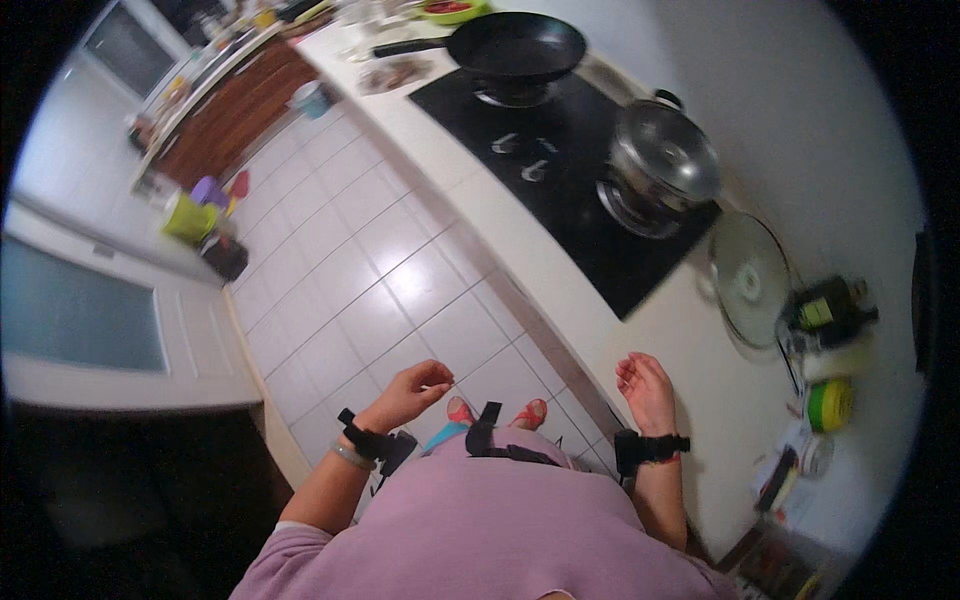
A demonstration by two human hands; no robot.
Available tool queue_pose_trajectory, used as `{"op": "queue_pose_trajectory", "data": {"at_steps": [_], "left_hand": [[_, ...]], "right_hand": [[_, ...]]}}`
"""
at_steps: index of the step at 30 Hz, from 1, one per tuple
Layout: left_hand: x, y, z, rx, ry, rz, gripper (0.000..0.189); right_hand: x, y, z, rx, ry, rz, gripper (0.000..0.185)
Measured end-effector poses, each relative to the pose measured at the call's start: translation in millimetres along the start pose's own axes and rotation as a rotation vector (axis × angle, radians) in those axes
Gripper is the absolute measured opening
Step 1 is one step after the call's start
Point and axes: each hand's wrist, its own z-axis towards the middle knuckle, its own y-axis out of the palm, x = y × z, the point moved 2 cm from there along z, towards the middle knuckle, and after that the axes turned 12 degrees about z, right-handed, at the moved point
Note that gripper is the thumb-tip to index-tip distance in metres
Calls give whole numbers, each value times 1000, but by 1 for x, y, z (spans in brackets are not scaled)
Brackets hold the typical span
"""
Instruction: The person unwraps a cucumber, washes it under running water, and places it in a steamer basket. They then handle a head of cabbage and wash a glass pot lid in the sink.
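My left hand (411, 391) hangs over the tiled floor, fingers loosely curled and holding nothing. My right hand (646, 386) is at the edge of the white countertop (697, 375), palm turned inward, with nothing in it. Ahead on the counter lies a black gas hob (555, 195). A black frying pan (517, 46) sits on its far burner, handle pointing left. On the nearer burner stands a steel pot with its lid on (667, 154). A glass lid (748, 279) leans near the wall, right of the hob.
Dark bottles (821, 307) and a yellow-green container (829, 405) stand along the wall at right. A green bowl with red contents (452, 9) is beyond the pan. Bins (191, 219) stand on the floor at left, near a white door (202, 330).
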Motion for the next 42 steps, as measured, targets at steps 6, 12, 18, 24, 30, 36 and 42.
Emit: {"op": "queue_pose_trajectory", "data": {"at_steps": [6,12,18,24,30,36,42], "left_hand": [[-19,-6,-20,38,-166,-1,20],[-55,-45,-29,56,-226,-116,23],[-102,-142,-43,266,-116,-45,19],[-148,-240,-83,503,-183,-10,16],[-174,-316,-92,654,-181,-56,14],[-200,-374,-49,634,-190,-176,13],[-197,-467,-6,657,-268,-228,11]], "right_hand": [[24,35,34,-105,129,-96,14],[54,110,64,-201,202,-187,13],[112,225,81,-291,255,-331,13],[174,357,115,-426,228,-533,13],[211,448,151,-495,263,-583,16],[236,506,222,-515,288,-619,20],[255,606,299,-579,312,-599,21]]}}
